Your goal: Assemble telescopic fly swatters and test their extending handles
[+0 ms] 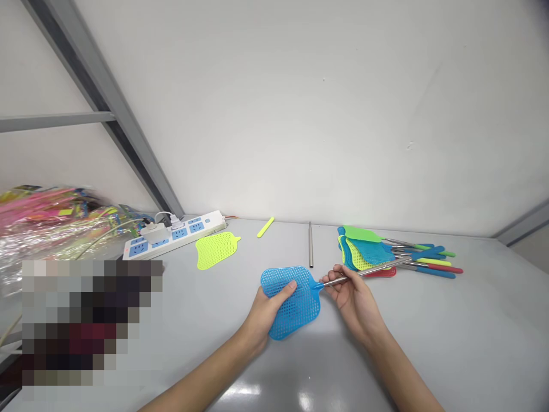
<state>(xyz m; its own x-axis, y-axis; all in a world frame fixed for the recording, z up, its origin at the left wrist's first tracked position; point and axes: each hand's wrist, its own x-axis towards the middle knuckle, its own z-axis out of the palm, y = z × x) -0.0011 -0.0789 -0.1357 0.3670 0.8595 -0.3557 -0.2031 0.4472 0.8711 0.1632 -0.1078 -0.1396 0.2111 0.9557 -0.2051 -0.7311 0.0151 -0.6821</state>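
Note:
My left hand (268, 317) grips the perforated head of a blue fly swatter (300, 312), its thumb lying across the front. Just right of the head's neck, my right hand (354, 297) has its fingers closed round the swatter's metal rod, which slants up to a blue grip at the right. Beyond them lie a loose yellow swatter head (217, 250), a yellow handle grip (266, 227) and a separate metal rod (311, 245). Past my right hand is a pile of fly swatters (369, 252) in green, blue, yellow and red.
A white power strip (175, 236) with plugs in it stands at the back left. Plastic-wrapped colourful goods (64, 229) are heaped at the far left beside a grey metal frame (111, 109). A blurred-out patch covers the lower left. A white wall rises behind the grey table (484, 337).

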